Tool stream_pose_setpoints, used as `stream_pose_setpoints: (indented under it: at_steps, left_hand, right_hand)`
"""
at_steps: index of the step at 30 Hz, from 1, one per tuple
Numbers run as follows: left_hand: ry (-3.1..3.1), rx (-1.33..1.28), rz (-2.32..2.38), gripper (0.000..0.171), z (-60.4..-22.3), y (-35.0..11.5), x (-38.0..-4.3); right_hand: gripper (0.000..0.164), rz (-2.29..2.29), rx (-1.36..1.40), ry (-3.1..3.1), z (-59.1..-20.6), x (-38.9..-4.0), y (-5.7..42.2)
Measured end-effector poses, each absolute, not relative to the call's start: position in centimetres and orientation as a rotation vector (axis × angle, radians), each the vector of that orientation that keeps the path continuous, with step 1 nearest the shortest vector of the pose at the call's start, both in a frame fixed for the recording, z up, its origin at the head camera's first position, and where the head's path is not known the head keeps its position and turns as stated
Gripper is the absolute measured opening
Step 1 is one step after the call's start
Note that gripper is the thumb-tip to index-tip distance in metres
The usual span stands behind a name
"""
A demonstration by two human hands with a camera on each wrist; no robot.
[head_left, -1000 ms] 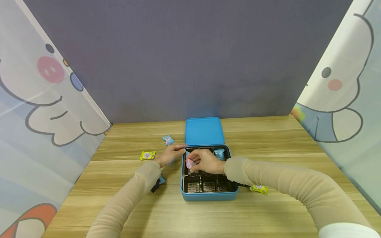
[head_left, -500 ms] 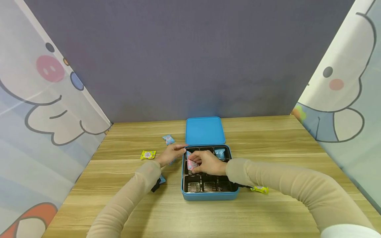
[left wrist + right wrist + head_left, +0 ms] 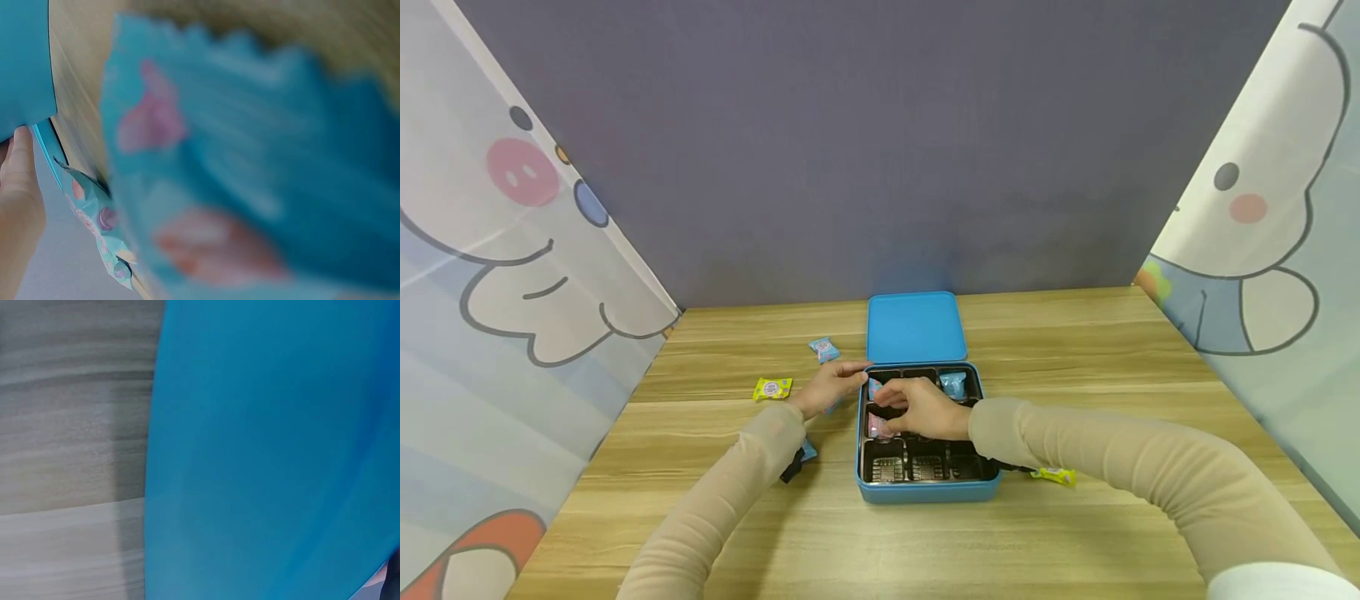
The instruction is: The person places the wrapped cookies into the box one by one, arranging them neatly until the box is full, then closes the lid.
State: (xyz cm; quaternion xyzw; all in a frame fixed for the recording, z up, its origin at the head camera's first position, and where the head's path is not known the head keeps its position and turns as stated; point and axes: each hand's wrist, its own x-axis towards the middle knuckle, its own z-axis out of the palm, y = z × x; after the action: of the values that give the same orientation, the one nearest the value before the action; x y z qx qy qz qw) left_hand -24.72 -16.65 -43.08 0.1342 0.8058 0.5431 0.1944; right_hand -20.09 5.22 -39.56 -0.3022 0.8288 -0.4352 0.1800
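A blue box (image 3: pixel 928 495) with a black divided tray stands in the middle of the table. In its left column, middle row, lies a pink wrapped candy (image 3: pixel 877 427). Just over that candy is my right hand (image 3: pixel 925 410), thumb and fingers spread apart with nothing gripped. Blue wrapped candies sit in the back-left (image 3: pixel 874 387) and back-right (image 3: pixel 952 384) compartments. My left hand (image 3: pixel 829 388) touches the box's back-left rim with extended fingers. In the left wrist view, a blue candy wrapper (image 3: pixel 237 162) looms close, with my left hand (image 3: pixel 20 200) at the side.
Flat behind the box lies a blue lid (image 3: pixel 916 327). Left of the box are a yellow candy (image 3: pixel 772 389), a blue candy (image 3: pixel 824 349) and another by the left wrist (image 3: pixel 808 452). One more yellow candy (image 3: pixel 1055 477) lies right of the box, beside the right forearm.
The pink candy has gone from between my right fingers into the left middle compartment, and those fingers have parted. My left hand has stayed at the rim.
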Motion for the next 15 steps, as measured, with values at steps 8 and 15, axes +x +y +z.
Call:
stream_pose_setpoints:
  at_steps: [8,15]
  left_hand:
    - [2.267,0.374,1.520,0.044,-42.86,-16.64,-24.65]
    - [2.267,0.370,1.528,0.045,-42.98,-16.55,-24.58]
  right_hand:
    - [0.039,-1.242,-0.854,2.331,-39.44,-20.13,5.24]
    - [0.039,-1.315,-0.830,2.253,-39.68,-20.42,5.45]
